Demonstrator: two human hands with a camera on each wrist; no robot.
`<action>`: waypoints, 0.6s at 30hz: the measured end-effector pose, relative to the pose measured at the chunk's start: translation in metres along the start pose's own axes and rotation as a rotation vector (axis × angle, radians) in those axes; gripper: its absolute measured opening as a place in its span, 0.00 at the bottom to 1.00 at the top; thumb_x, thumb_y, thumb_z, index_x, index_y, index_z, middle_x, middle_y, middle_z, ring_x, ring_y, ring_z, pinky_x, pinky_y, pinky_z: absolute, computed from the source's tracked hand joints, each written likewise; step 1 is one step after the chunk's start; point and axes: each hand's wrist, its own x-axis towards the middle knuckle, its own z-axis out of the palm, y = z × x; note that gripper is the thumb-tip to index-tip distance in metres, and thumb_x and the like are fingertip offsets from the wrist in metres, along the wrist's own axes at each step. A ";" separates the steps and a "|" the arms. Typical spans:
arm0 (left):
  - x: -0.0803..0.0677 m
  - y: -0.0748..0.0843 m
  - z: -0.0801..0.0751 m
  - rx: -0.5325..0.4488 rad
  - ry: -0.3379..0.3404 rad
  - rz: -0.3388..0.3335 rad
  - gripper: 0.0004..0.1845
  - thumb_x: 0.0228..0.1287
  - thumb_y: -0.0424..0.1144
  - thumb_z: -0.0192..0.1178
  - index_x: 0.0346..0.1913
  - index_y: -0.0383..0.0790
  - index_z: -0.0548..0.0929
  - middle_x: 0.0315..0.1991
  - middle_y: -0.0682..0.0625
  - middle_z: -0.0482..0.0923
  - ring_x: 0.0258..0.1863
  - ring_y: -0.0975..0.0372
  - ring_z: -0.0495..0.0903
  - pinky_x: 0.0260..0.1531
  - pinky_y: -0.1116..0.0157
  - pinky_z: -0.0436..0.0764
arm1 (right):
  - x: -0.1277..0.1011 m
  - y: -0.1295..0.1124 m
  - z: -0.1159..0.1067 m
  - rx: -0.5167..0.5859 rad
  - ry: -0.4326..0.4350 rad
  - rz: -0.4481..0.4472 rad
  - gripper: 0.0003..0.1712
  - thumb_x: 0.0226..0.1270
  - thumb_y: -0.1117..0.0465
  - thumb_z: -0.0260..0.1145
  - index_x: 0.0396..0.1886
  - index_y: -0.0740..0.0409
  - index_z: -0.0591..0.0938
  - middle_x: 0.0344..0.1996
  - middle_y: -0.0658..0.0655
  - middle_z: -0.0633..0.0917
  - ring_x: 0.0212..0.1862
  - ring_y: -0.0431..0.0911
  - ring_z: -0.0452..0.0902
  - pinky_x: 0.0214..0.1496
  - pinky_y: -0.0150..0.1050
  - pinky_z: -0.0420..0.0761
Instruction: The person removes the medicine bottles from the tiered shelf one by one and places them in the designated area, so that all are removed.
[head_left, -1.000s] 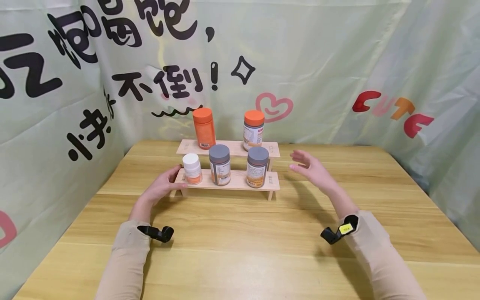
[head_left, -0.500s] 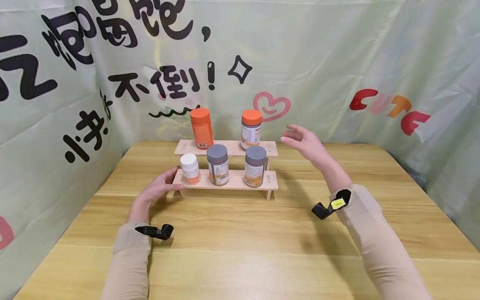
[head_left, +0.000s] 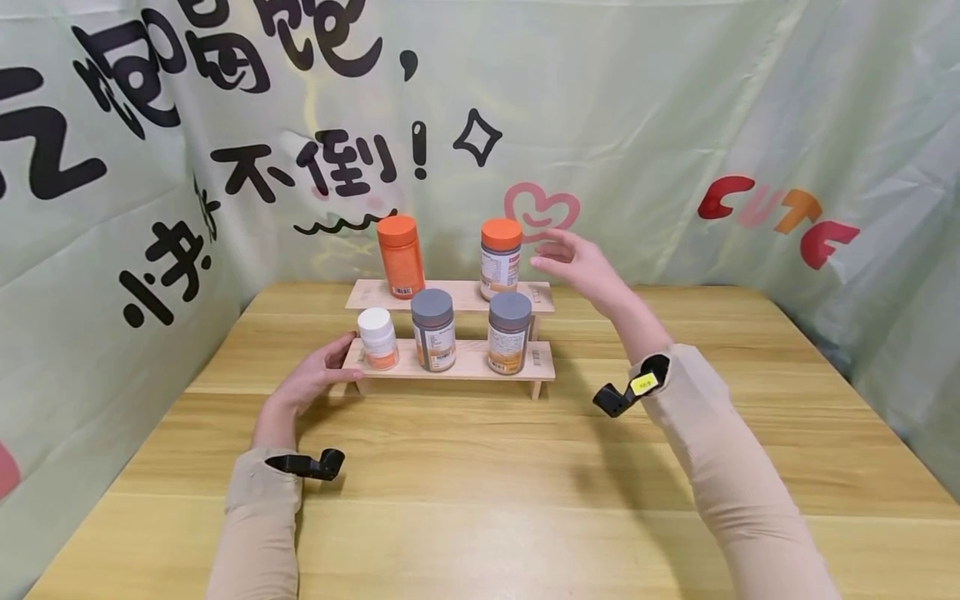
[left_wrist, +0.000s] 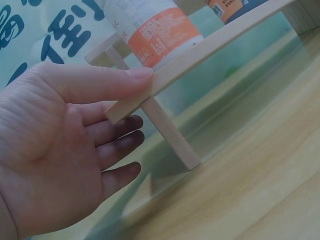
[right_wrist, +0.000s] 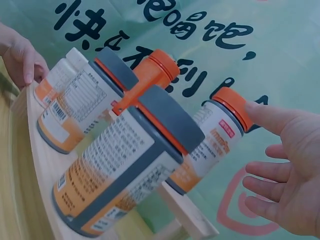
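At the left end of a two-tier wooden display stand, my left hand holds the lower board, thumb along its front edge and fingers behind and beneath. Close by on that board is a small white-capped bottle. Two grey-lidded jars stand to its right. The upper board carries an all-orange bottle and a white-labelled jar with an orange lid. My right hand is beside this jar with fingers spread and nothing in them; in the right wrist view the thumb overlaps the orange lid's edge.
The stand sits toward the back of a wood-grain table. Behind and to the left hangs a pale green printed cloth. Each sleeve cuff has a black wrist camera strapped to it.
My right hand has risen and moved left, from beside the stand's right end to the orange-lidded jar. The left hand stays at the stand's left end; the view has shifted slightly.
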 end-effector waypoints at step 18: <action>-0.003 0.004 -0.001 0.022 0.012 -0.030 0.43 0.59 0.31 0.60 0.71 0.27 0.45 0.71 0.32 0.42 0.69 0.42 0.46 0.66 0.48 0.49 | 0.020 -0.014 0.018 0.007 -0.008 -0.004 0.40 0.60 0.58 0.66 0.69 0.60 0.60 0.59 0.61 0.73 0.60 0.51 0.67 0.61 0.46 0.68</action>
